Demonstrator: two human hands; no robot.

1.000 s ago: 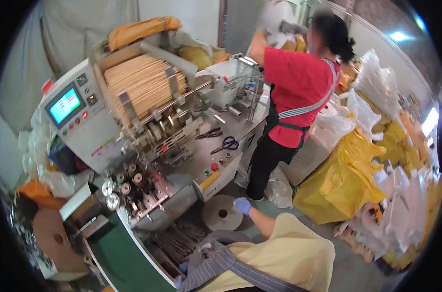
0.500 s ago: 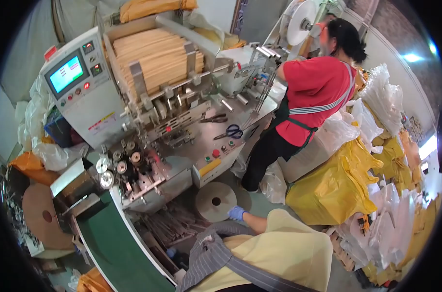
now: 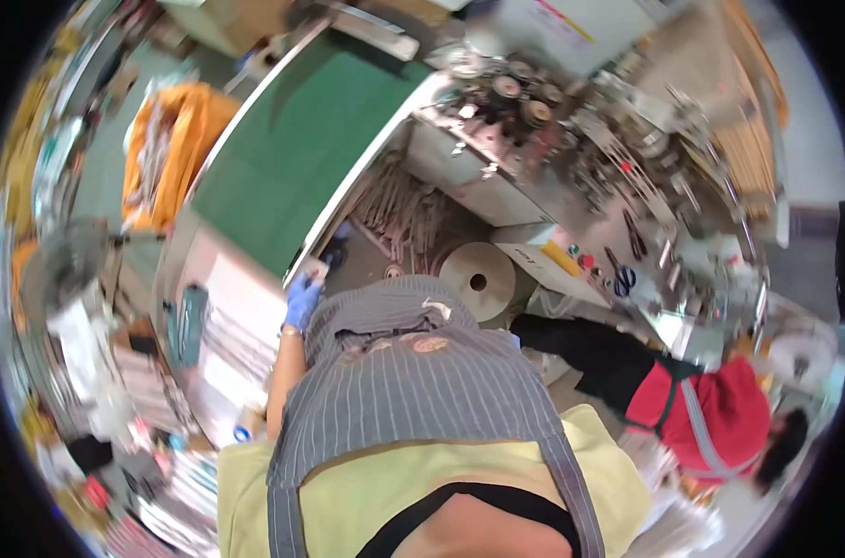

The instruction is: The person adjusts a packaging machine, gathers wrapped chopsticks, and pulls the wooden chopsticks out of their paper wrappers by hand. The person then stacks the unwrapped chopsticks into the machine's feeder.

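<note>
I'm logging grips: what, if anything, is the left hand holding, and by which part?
Cannot be told: the left hand is at a small pale piece beside the green belt; any grip is unclear.

Left hand (image 3: 301,302) now in clear view, apparently touching conveyor (image 3: 297,153) corner.

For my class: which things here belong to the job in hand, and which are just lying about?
Apparently part of the job:
green conveyor
gloved left hand, at the conveyor's edge
machine

Apparently just lying about:
scissors, on the machine
orange bag, beside the conveyor
</note>
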